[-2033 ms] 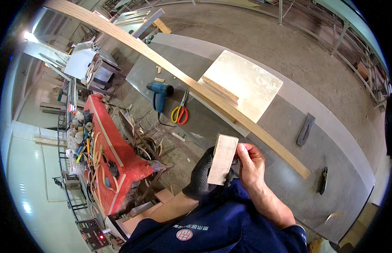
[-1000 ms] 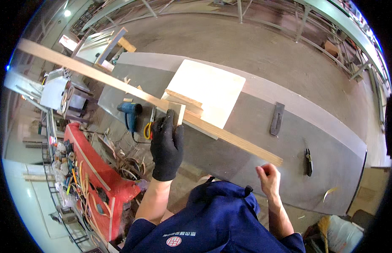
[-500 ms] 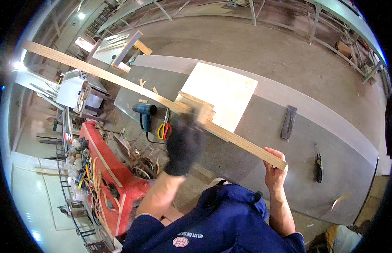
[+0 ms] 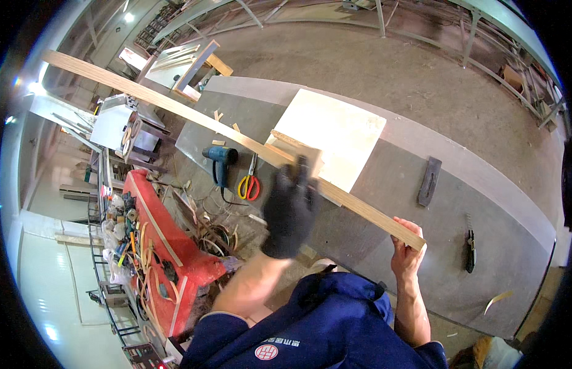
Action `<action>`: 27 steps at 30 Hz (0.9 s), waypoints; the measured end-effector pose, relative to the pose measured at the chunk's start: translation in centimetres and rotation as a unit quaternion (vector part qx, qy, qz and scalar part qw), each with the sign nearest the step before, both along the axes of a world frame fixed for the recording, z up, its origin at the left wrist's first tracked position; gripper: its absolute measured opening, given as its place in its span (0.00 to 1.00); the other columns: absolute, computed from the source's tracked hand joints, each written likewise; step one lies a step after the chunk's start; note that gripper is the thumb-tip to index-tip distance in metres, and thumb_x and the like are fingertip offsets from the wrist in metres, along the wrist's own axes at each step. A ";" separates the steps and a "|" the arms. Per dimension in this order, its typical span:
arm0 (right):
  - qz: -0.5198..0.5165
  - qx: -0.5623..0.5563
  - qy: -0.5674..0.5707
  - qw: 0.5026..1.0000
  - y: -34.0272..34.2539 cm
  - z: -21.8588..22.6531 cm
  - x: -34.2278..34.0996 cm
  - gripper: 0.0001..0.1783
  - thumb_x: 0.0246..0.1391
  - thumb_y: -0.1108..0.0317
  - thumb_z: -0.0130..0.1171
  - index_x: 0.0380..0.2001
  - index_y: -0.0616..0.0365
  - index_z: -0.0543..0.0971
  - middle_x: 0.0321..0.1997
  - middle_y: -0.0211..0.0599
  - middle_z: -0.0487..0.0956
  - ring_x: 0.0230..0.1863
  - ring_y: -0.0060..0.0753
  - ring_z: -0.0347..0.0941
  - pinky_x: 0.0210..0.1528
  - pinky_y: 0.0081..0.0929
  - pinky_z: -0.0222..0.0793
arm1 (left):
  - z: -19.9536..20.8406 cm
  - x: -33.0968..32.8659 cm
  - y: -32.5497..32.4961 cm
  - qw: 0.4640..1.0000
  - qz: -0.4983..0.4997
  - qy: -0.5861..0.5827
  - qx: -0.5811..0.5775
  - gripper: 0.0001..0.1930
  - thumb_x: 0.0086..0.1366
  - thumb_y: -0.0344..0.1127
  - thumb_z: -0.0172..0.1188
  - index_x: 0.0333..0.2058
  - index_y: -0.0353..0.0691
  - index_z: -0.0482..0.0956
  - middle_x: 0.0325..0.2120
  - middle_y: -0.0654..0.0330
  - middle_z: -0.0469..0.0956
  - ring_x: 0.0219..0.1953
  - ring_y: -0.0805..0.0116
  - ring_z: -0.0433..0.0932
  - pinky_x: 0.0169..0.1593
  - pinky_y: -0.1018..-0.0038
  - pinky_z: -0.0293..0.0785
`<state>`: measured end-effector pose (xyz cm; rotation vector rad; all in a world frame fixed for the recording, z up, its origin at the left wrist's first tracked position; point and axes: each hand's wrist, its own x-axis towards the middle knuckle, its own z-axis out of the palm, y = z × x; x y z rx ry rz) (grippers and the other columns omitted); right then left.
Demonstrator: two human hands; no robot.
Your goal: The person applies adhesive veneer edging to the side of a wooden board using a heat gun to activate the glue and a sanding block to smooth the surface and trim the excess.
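Note:
A long, narrow strip of pale wood (image 4: pixel 175 108) runs slantwise from the far left, across the grey table, to my right hand (image 4: pixel 408 249). That bare hand grips the strip's near end, thumb and fingers on either side. My left hand (image 4: pixel 290 212), in a black glove, is closed on a light-brown block (image 4: pixel 311 161) at the strip's middle. The block is smeared by motion, so its exact kind cannot be made out. Under that part lies a white board (image 4: pixel 341 126), with a short wooden piece (image 4: pixel 286 139) on it beside the strip.
On the table (image 4: pixel 384 157) are a blue heat gun (image 4: pixel 221 161), scissors with red and yellow handles (image 4: pixel 249 184), a dark flat bar (image 4: pixel 429 182) and a black utility knife (image 4: pixel 470 252). A red cluttered stand (image 4: pixel 166 240) is at left. Metal frames (image 4: pixel 473 37) line the back.
The whole view has shifted slightly. My gloved left hand and the block have moved a little rightward along the strip. My right hand keeps its hold on the strip's end.

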<state>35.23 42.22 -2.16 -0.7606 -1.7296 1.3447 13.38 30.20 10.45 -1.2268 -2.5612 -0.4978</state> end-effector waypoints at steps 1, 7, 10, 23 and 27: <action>-0.002 0.005 0.007 1.000 -0.1 -0.2 -0.2 0.13 0.58 0.66 0.64 0.42 0.62 0.78 0.42 0.42 0.82 0.41 0.36 0.79 0.44 0.29 0.74 | -0.7 2.4 0.6 0.998 -0.058 -0.008 0.023 0.29 0.63 0.33 0.56 0.64 0.39 0.66 0.44 0.41 0.73 0.42 0.45 0.75 0.43 0.55 0.75; -0.007 0.039 -0.004 0.999 0.1 0.3 0.0 0.12 0.58 0.68 0.63 0.41 0.62 0.77 0.41 0.42 0.82 0.41 0.34 0.78 0.44 0.29 0.73 | -1.4 1.4 0.6 0.987 -0.144 0.055 0.051 0.23 0.63 0.36 0.55 0.58 0.38 0.72 0.41 0.43 0.76 0.35 0.48 0.79 0.40 0.58 0.78; 0.003 0.012 0.024 1.000 -0.2 -0.5 -0.3 0.14 0.62 0.63 0.60 0.43 0.63 0.77 0.40 0.35 0.79 0.36 0.21 0.72 0.40 0.21 0.70 | -0.4 -9.6 -4.2 0.995 0.058 0.083 0.001 0.20 0.66 0.36 0.52 0.53 0.32 0.74 0.32 0.47 0.71 0.38 0.49 0.72 0.38 0.57 0.69; -0.021 0.043 -0.001 0.999 -0.2 0.2 -0.4 0.15 0.60 0.62 0.62 0.43 0.63 0.78 0.41 0.38 0.81 0.39 0.28 0.76 0.41 0.26 0.71 | 1.9 -9.5 -3.6 0.996 0.014 0.068 -0.048 0.20 0.69 0.37 0.51 0.55 0.32 0.72 0.36 0.43 0.77 0.38 0.49 0.77 0.41 0.56 0.75; -0.022 0.028 0.009 0.999 -0.4 -0.1 -0.6 0.14 0.59 0.63 0.63 0.42 0.62 0.78 0.40 0.39 0.81 0.39 0.29 0.77 0.41 0.26 0.72 | 1.5 0.8 1.5 0.988 -0.112 0.006 -0.105 0.24 0.66 0.40 0.53 0.59 0.36 0.70 0.39 0.43 0.75 0.40 0.49 0.78 0.41 0.58 0.77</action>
